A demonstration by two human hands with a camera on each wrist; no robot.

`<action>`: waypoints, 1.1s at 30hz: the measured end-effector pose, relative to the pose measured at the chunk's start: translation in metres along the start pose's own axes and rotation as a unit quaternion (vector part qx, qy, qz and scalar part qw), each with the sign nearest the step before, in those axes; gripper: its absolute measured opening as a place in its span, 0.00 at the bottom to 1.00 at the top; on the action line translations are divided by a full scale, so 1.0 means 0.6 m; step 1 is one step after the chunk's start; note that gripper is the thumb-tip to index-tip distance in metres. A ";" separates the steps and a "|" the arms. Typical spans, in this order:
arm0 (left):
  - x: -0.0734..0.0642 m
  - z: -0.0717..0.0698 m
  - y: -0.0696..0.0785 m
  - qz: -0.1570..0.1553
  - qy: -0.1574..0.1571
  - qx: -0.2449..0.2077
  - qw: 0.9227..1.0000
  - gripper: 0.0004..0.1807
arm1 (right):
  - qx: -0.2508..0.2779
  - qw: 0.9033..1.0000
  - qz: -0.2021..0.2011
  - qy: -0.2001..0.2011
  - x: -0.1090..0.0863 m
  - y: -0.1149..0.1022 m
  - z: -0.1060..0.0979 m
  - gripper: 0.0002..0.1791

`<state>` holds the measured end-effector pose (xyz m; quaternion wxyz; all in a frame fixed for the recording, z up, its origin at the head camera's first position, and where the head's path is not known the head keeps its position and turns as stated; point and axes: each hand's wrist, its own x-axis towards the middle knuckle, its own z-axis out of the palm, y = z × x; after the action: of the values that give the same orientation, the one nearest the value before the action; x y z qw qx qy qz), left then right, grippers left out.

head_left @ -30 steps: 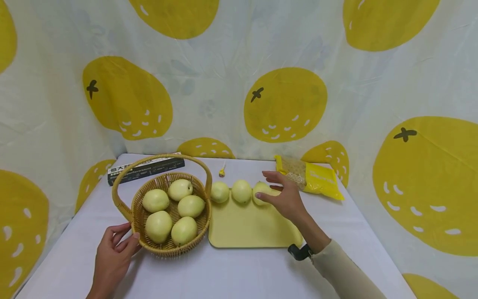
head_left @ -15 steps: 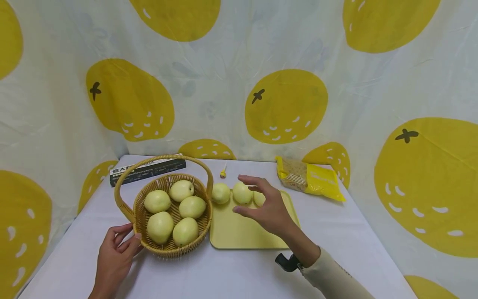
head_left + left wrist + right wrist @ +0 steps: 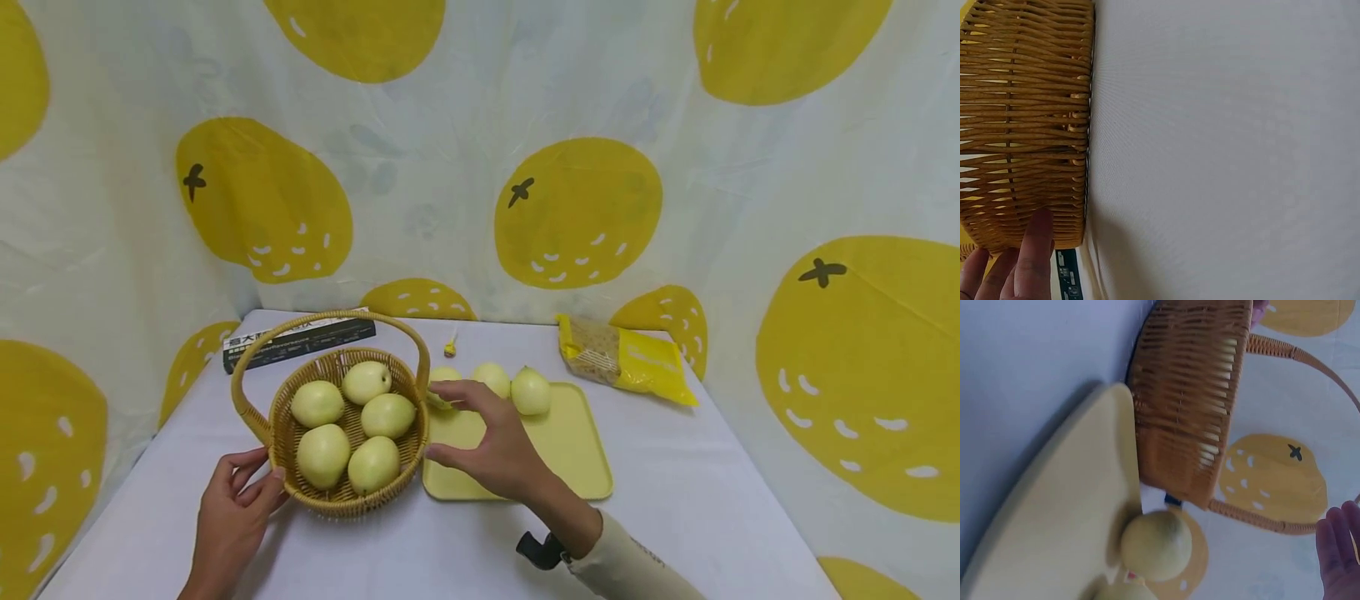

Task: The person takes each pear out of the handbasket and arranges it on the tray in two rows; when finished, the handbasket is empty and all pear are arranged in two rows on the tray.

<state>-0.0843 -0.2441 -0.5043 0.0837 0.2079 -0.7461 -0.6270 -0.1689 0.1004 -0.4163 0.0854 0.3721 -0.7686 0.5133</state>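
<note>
A round wicker basket with a tall arched handle holds several pale yellow-green pears. My left hand grips its near left side, the thumb at the rim; in the left wrist view fingers lie against the woven wall. My right hand holds nothing, its thumb and fingers spread in a C at the basket's right rim, over the left part of a yellow tray. Along the tray's far edge sit three pears, the leftmost partly hidden behind my right fingers.
A long dark box lies behind the basket at the back left. A small yellow lollipop rests behind the tray. At the back right lies a yellow packet. A fruit-print curtain closes off the back.
My right hand has moved left and nearer, from the rightmost pear on the tray to the basket's right rim, staying spread. The left hand has kept its place at the basket.
</note>
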 end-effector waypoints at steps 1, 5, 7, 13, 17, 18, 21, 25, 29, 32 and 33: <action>-0.001 0.000 0.000 0.001 0.000 -0.002 1.000 0.29 | 0.003 1.000 0.000 0.000 0.000 0.000 0.007 0.37; -0.002 -0.001 0.000 0.002 0.001 -0.009 1.000 0.28 | 0.008 1.000 -0.004 -0.011 0.003 0.003 0.037 0.35; -0.002 -0.002 -0.002 0.001 0.000 -0.008 1.000 0.28 | 0.011 1.000 -0.002 -0.020 0.005 0.003 0.050 0.36; -0.003 -0.002 -0.003 -0.003 0.003 -0.003 1.000 0.29 | 0.031 0.998 0.038 -0.045 0.014 0.007 0.083 0.36; -0.003 -0.002 -0.003 0.000 0.004 -0.004 1.000 0.29 | 0.034 0.996 0.053 -0.058 0.016 0.013 0.101 0.35; -0.003 -0.002 -0.003 0.002 0.004 -0.005 1.000 0.29 | 0.027 0.997 0.051 -0.061 0.017 0.015 0.105 0.34; -0.002 -0.001 -0.002 0.010 0.001 -0.011 1.000 0.28 | 0.015 0.997 0.043 -0.068 0.019 0.019 0.116 0.34; -0.002 0.000 -0.003 0.012 -0.003 -0.012 1.000 0.29 | -0.032 0.996 0.031 -0.082 0.021 0.023 0.126 0.35; -0.002 0.000 -0.003 0.012 -0.004 -0.009 1.000 0.29 | -0.100 0.989 0.042 -0.099 0.024 0.023 0.132 0.35; -0.002 0.000 -0.001 0.024 -0.003 -0.012 1.000 0.28 | -0.135 0.983 0.060 -0.112 0.029 0.022 0.136 0.34; -0.002 0.000 0.000 0.028 -0.003 -0.013 1.000 0.28 | -0.145 0.980 0.066 -0.117 0.032 0.022 0.137 0.34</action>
<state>-0.0829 -0.2435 -0.5043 0.1021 0.1837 -0.7435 -0.6349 -0.1703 0.0239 -0.4537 0.0138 0.3617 -0.8625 0.3536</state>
